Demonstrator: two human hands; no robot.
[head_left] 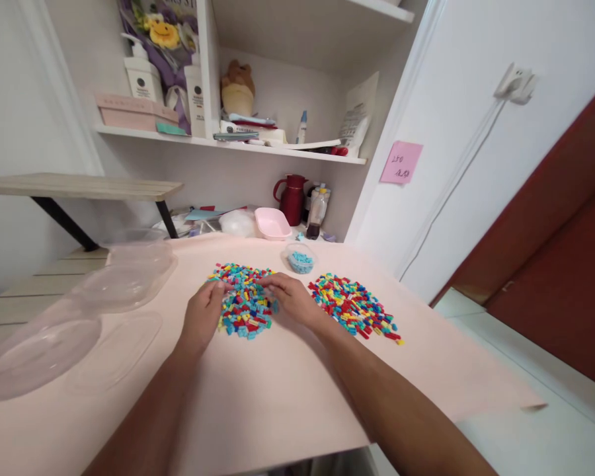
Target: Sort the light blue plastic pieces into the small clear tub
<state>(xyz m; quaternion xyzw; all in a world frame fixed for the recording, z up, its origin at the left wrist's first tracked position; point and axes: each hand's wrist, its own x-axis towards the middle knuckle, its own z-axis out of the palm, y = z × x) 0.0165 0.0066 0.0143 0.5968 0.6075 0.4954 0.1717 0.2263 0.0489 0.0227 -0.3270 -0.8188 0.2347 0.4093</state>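
A heap of small multicoloured building bricks (245, 311) lies on the pink table cover between my hands. At its left edge is my left hand (204, 312), thumb and forefinger brought close together; whatever they hold is too small to name. My right hand (291, 296) reaches over the heap's right side, its fingers bent together and pointing left. Light blue bricks show just under its fingers, and I cannot tell if they are gripped. Behind the right hand, a small clear tub (300, 259) contains light blue bricks.
A second heap of mixed bricks (352, 304) spreads to the right. Clear plastic containers (129, 281) and lids (114, 350) lie on the left. At the back stand a pink basin (272, 223), a red jug (293, 200) and a bottle (317, 213), under a loaded shelf (277, 152).
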